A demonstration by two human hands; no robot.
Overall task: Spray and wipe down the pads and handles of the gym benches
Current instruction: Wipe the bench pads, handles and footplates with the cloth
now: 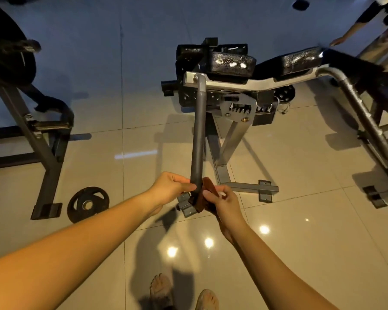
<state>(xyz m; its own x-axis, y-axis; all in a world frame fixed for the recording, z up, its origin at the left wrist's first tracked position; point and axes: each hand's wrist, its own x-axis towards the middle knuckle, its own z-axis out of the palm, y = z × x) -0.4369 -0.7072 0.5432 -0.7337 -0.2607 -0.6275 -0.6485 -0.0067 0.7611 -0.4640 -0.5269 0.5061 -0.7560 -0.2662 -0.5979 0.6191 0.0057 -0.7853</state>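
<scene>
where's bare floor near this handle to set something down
Bare tile lies between the handle and the dark rack on the left, above the weight plate. More lies right of the bench foot, before the second handle. It is crowded under the handle, among the bench legs.

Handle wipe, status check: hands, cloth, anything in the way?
Left hand gripping near end of handle. Right hand pinching brown cloth against handle end. Pads show spray droplets. Nothing blocking; weight plate on floor, off left.
</scene>
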